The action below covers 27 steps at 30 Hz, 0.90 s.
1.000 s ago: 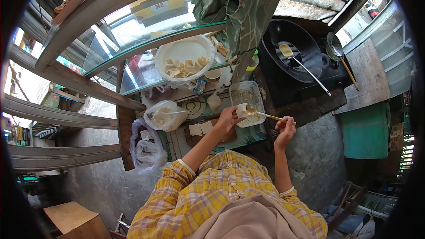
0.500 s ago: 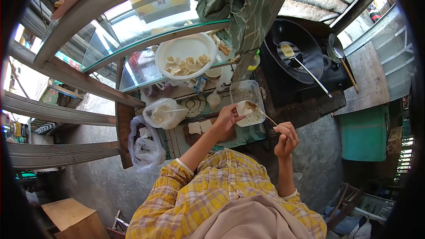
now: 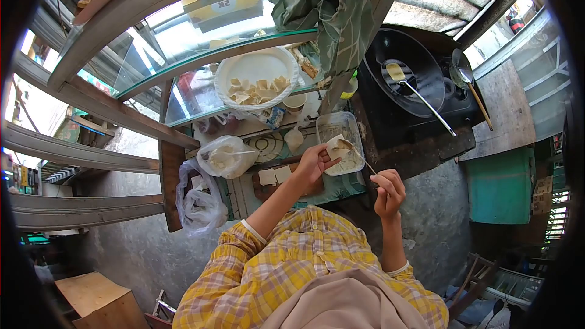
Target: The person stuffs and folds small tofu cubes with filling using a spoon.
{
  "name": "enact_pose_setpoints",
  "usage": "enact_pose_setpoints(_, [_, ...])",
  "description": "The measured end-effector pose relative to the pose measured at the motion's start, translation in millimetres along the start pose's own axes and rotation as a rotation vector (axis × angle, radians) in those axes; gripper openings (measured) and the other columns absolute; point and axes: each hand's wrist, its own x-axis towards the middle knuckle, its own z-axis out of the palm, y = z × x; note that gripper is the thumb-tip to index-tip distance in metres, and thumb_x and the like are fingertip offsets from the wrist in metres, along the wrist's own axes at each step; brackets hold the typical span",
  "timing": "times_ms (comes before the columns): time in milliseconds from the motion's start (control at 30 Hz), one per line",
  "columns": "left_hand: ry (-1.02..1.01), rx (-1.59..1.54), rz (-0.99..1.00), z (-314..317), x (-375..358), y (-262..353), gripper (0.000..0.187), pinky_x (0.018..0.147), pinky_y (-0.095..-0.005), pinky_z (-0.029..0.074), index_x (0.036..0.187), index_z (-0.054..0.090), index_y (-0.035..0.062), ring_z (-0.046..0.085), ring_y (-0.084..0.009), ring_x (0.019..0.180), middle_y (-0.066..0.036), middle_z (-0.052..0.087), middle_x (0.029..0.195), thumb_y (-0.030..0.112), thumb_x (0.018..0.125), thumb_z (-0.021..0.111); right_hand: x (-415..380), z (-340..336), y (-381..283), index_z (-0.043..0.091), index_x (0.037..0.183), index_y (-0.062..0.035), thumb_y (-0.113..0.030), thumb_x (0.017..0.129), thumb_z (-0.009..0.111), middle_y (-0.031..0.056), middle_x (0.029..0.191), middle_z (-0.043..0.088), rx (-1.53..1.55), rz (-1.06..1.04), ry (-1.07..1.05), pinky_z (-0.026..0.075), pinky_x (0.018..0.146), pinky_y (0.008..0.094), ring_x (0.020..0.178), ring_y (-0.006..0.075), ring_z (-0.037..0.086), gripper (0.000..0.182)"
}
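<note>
Viewed from above, two bare hands work over a clear plastic tub [image 3: 337, 123] of pale, speckled mixture at the near edge of a cluttered surface [image 3: 237, 198]. The left hand [image 3: 312, 163] holds a thin white wrapper [image 3: 334, 152] above the tub; its grip is partly open, the wrapper resting on the fingers, and the thumb's exact position cannot be made out. The right hand [image 3: 389, 192] has its grip closed on the end of a slim spoon [image 3: 365, 161], whose tip meets the wrapper. The spoon's bowl, seen face-on a second ago, is now tilted and partly hidden by the wrapper, whose edge stands raised around it; this suggests filling being set down or pressed in rather than scooped. Near the left forearm, flat white squares [image 3: 267, 176] lie on a brown board [image 3: 262, 192], beside a plastic bag [image 3: 226, 157]. Beyond, a white plate [image 3: 231, 73] holds a pile of folded pieces [image 3: 262, 91]. To the right, a black wok [image 3: 414, 49] sits on a stove [image 3: 466, 97], a long-handled utensil [image 3: 429, 108] leaning in it.
</note>
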Motion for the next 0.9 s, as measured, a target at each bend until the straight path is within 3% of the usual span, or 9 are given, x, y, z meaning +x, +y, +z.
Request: enact_pose_setpoints(900, [0.045,-0.002,-0.011,2,-3,0,0.029,0.090,-0.0391,0.049,0.109,0.047,-0.0065,0.058,-0.0257,0.101,-0.017,0.057,0.109,0.015,0.094,0.036,-1,0,-6,0.061,0.087,-0.0017,-0.022,0.090,0.050,0.0101,0.074,0.057,0.007,-0.011,-0.016,0.046,0.056,0.0328,0.064,0.0257,0.055,0.023])
